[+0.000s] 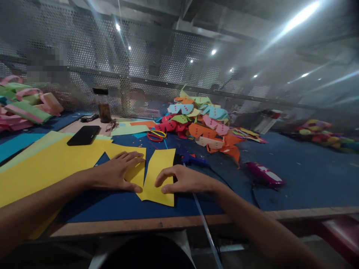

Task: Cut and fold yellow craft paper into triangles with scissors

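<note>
A yellow paper sheet (pixel 158 168) lies folded on the blue table near the front edge. My left hand (pixel 119 172) lies flat on its left flap, fingers stretched out and pressing down. My right hand (pixel 182 180) rests on the sheet's right edge with fingers curled over the paper, thumb against it. A large yellow sheet (pixel 47 164) spreads out to the left under my left forearm.
A black phone (pixel 83 135) lies at the back left. A blue glue gun (pixel 193 160) sits just behind my right hand. A purple tool (pixel 265 174) lies to the right. A heap of coloured paper pieces (pixel 202 119) stands behind, with rubber bands (pixel 157 135) beside it.
</note>
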Demonstrator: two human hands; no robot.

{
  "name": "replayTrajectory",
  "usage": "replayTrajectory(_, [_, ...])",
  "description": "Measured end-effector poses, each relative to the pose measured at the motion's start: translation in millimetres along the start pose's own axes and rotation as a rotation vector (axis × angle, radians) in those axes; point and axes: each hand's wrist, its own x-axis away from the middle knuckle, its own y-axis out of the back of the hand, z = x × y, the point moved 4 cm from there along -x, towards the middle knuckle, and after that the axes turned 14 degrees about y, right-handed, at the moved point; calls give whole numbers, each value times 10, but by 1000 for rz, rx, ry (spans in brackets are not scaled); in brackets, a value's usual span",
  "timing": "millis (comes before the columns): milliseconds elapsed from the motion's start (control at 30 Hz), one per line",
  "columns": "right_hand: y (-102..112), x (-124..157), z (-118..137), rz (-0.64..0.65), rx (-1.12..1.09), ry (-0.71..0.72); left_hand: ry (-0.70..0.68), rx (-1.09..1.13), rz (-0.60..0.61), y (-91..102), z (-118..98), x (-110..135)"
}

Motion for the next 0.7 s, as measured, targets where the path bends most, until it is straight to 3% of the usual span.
replayTrajectory(700, [-11,2,-8,27,7,-19,17,-24,10,0,0,-2])
